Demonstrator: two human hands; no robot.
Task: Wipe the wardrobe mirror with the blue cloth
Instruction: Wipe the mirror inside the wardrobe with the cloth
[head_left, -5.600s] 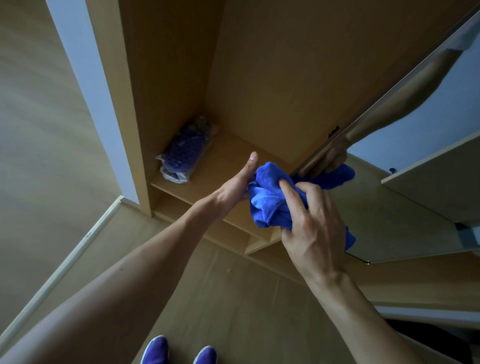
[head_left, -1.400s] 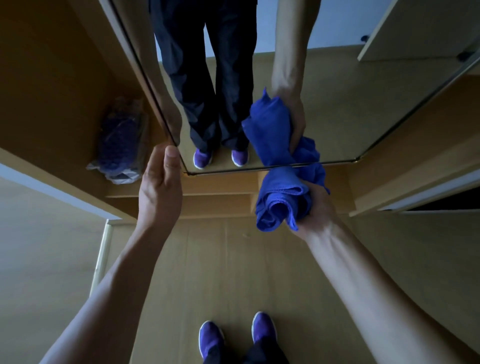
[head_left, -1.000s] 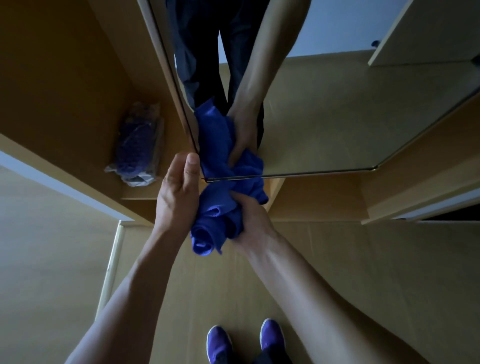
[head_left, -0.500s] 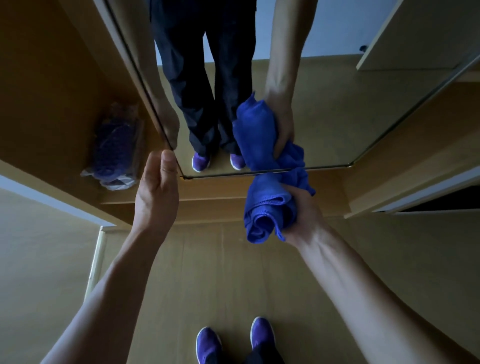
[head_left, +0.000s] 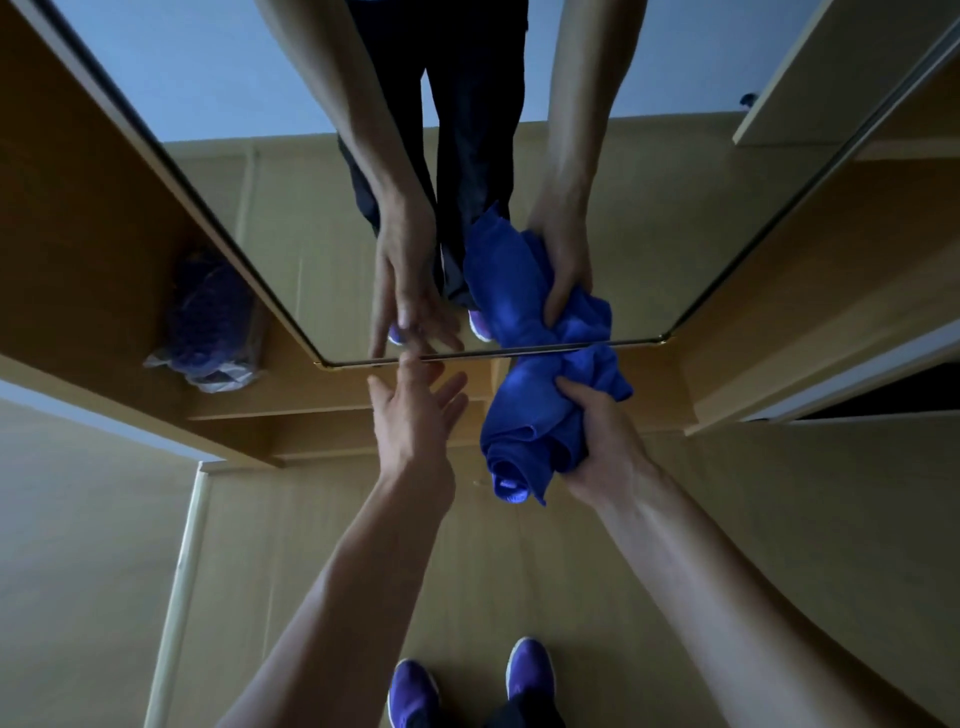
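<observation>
At the bottom centre of the frame stand the person's two purple shoes (head_left: 529, 670), toes pointing up the picture, on a pale wooden floor (head_left: 810, 519). A light skirting strip (head_left: 179, 582) runs up the lower left.

Both bare forearms rise from the bottom edge towards the middle. The left hand (head_left: 415, 415), just left of centre, is spread wide with straight fingers and holds nothing. Its longest fingertip reaches the lower edge of the wardrobe mirror (head_left: 675, 218) and meets its own reflection there; whether it presses on the glass I cannot tell. The right hand (head_left: 597, 441), just right of centre, is curled tightly round the blue cloth (head_left: 524, 431). The cloth is bunched into a thick roll. One end hangs out below the fist, and the other end pushes up against the mirror's bottom edge, right of the left hand's fingers. The two hands are near each other but apart.

Beyond them the mirror fills the upper middle of the frame. It is thin-framed and gives back both arms, the cloth, dark trouser legs, the shoes and a pale blue wall. To its left, the open wardrobe (head_left: 78, 234) shows a low shelf. A crumpled plastic bag (head_left: 213, 322) with something purple inside lies on it, at middle left.
</observation>
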